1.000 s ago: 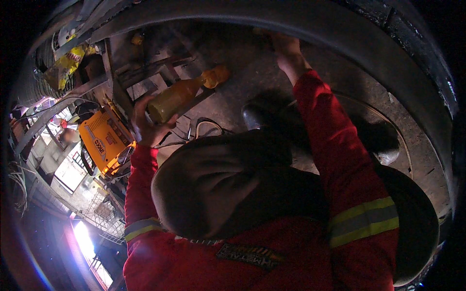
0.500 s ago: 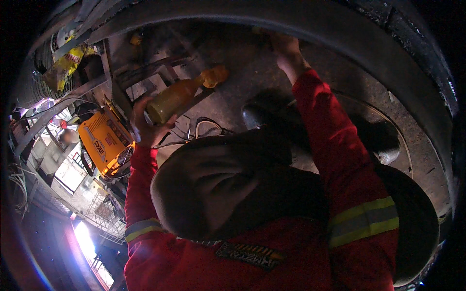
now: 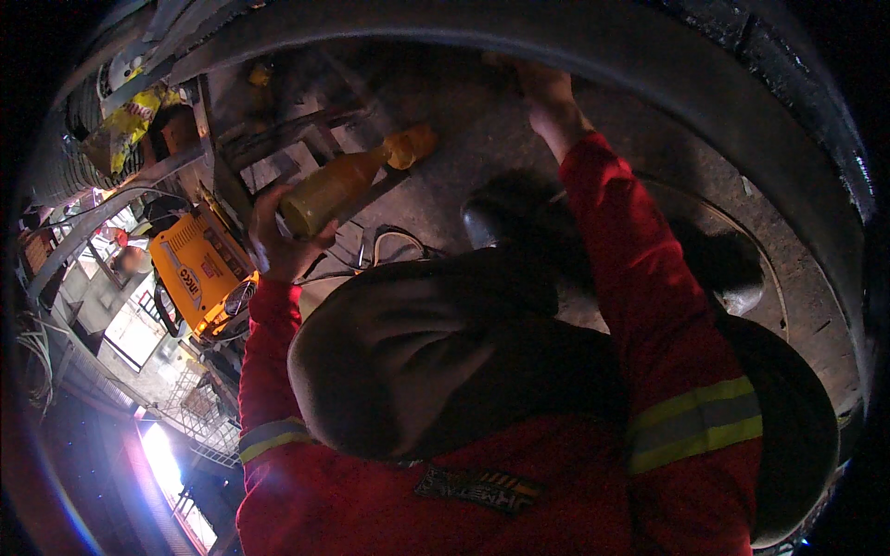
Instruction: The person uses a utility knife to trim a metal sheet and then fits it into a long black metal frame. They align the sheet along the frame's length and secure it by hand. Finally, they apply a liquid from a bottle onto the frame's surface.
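A yellowish bottle-shaped container lies tilted in my left hand, its wide end toward me. Fingers and thumb wrap round that wide end. The narrow neck points right and away, ending in an orange rounded piece. Farther off and to the right, my right hand reaches up to the underside of a dark curved rim. Its fingers look bent and closed, but shadow hides their tips and whatever they hold.
An orange boxy machine with a fan grille stands left of my left forearm. Behind it are a metal frame and a yellow bag. A thin cable curves across the floor at right. My boots rest on the floor.
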